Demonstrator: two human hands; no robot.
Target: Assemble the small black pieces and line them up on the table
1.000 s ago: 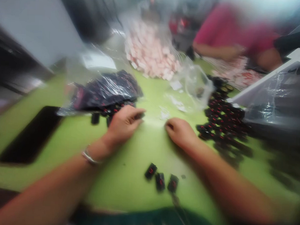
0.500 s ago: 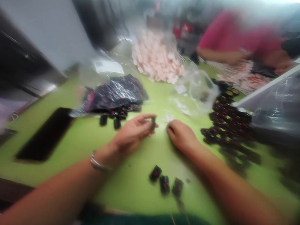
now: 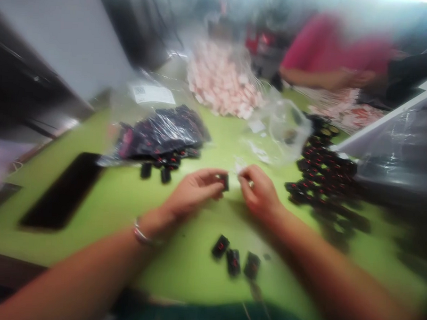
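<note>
Between the thumb and fingers of my left hand (image 3: 194, 192) is a small black block with a red mark (image 3: 225, 181), held a little above the green table. My right hand (image 3: 260, 190) faces it, a short gap away, with thumb and forefinger pinched at a small whitish piece (image 3: 238, 169) too blurred to name. Nearer to me, three similar black blocks (image 3: 233, 262) lie on the table between my forearms. To the right of my right hand spreads a heap of such blocks (image 3: 322, 174).
A clear bag of black blocks (image 3: 165, 132) lies left of centre, some spilling out. Behind are a bag of pale pink pieces (image 3: 224, 82) and a crumpled clear bag (image 3: 282, 130). A dark flat slab (image 3: 63, 191) lies left. Across the table sits a person in pink (image 3: 334, 52).
My left hand has turned the black block so its broader side shows, and moved it slightly right. My right hand has lifted a little, its pinched fingertips now showing. The person opposite has shifted their hands.
</note>
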